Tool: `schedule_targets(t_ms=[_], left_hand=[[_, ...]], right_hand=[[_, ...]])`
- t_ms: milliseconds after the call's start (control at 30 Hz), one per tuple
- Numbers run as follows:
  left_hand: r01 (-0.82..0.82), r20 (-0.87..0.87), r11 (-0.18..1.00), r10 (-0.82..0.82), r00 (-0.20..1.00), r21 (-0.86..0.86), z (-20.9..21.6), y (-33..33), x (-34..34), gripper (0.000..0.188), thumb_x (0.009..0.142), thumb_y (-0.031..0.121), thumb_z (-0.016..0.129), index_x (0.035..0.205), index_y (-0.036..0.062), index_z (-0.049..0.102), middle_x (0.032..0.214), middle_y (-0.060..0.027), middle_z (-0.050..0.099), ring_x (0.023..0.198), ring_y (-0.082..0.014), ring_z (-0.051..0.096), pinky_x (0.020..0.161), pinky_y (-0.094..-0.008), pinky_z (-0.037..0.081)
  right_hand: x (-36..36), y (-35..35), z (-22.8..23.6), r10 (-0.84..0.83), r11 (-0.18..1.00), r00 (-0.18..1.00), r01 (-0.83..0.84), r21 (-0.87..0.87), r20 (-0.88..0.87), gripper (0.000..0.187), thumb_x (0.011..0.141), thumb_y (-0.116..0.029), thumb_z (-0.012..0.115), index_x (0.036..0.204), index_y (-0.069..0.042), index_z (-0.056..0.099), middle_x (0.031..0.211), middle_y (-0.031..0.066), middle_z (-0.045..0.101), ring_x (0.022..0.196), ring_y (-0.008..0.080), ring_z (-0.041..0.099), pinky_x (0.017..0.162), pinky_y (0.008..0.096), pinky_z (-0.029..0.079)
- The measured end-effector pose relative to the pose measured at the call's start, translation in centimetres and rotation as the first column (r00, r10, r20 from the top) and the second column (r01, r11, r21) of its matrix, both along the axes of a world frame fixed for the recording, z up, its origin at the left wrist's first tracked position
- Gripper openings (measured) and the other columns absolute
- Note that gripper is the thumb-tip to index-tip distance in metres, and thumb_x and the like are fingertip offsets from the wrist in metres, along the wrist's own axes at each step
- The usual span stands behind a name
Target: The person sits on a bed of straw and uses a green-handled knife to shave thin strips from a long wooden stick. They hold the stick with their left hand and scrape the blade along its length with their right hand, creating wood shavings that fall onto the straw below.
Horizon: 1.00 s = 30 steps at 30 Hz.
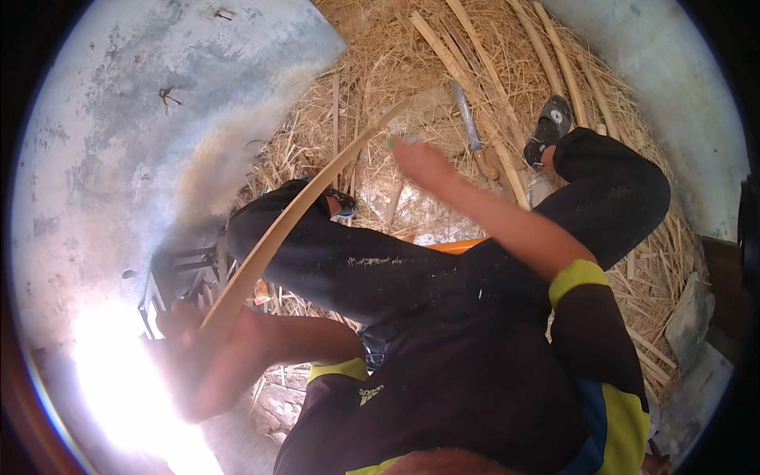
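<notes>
A long, pale bamboo strip (297,210) slants from the lower left up toward the middle, slightly curved. My left hand (212,348) is wrapped round its lower end beside bright glare. Close to the strip's upper end is my right hand (423,164), slightly blurred. Its fingers are curled round something small with a whitish and greenish edge that I cannot make out. It seems a little apart from the strip. Beyond my right hand, a long knife (465,116) with a wooden handle lies on the shavings.
Shavings (372,47) cover the ground around my legs. Several bamboo lengths (554,55) lie at the far right. Worn pale walls stand at left (103,158) and right (681,119). An orange bar (459,247) shows between my legs. A dark-framed object (186,265) sits near my left hand.
</notes>
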State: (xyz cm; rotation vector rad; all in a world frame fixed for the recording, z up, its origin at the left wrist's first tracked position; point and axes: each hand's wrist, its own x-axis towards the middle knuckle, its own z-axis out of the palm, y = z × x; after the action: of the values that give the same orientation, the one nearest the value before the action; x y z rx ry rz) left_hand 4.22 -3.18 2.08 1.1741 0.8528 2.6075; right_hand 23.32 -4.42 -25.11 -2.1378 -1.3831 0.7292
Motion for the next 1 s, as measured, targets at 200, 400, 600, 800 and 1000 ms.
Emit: schedule_targets(t_ms=[200,400,600,800,1000], left_hand=[[0.012,-0.253,0.999,0.002,0.968,0.052,1.0,3.9,-2.7,0.046,0.096,0.035,0.03,0.065,0.0042,0.045,0.055,-0.0039,0.042,0.043,-0.0159,0.048,0.039,-0.0271,0.044],[0.03,-0.545,0.999,-0.031,0.838,-0.011,5.2,10.1,1.8,0.031,0.095,0.022,0.04,0.081,-0.0041,0.05,0.063,-0.0119,0.054,0.046,-0.0199,0.056,0.041,-0.0293,0.053],[0.696,-0.29,0.718,-0.667,0.686,-0.007,7.4,18.9,3.4,0.033,0.096,0.026,0.04,0.079,0.0006,0.049,0.063,-0.0089,0.051,0.054,-0.0208,0.053,0.058,-0.0372,0.049],[0.682,-0.179,0.731,-0.67,0.72,0.011,8.6,13.7,8.5,0.045,0.095,0.045,0.043,0.064,0.0117,0.042,0.055,0.0013,0.038,0.047,-0.0104,0.043,0.051,-0.0273,0.036],[0.591,-0.434,0.805,-0.517,0.737,0.044,6.8,11.5,6.4,0.06,0.093,0.061,0.03,0.062,0.0154,0.054,0.045,0.0006,0.044,0.05,-0.0144,0.054,0.069,-0.0388,0.05]], right_hand=[[1.5,0.8,-1.2,-0.056,0.984,0.98,0.021,0.18,0.193,0.032,0.097,-0.033,0.038,0.1,-0.002,0.048,0.075,0.0266,0.06,0.059,0.0393,0.059,0.053,0.0481,0.049],[2.0,1.3,5.0,-0.158,0.955,0.263,0.285,-0.08,-0.952,0.023,0.097,-0.028,0.043,0.099,-0.005,0.047,0.062,0.002,0.046,0.049,0.0131,0.048,0.048,0.027,0.042],[0.4,0.4,10.5,0.072,0.942,0.796,0.144,0.303,-0.601,0.024,0.097,-0.022,0.04,0.109,-0.003,0.047,0.061,0.0074,0.053,0.052,0.0131,0.057,0.045,0.0337,0.043],[-1.8,0.1,16.7,-0.002,0.872,0.991,0.067,0.485,-0.133,0.027,0.096,-0.02,0.041,0.115,0.0,0.043,0.059,0.0214,0.056,0.054,0.0405,0.058,0.051,0.0481,0.044],[-3.5,1.1,15.1,-0.087,0.926,0.993,0.111,0.36,-0.082,0.023,0.095,-0.017,0.044,0.108,0.001,0.042,0.057,0.0209,0.056,0.055,0.0386,0.061,0.05,0.0496,0.046]])
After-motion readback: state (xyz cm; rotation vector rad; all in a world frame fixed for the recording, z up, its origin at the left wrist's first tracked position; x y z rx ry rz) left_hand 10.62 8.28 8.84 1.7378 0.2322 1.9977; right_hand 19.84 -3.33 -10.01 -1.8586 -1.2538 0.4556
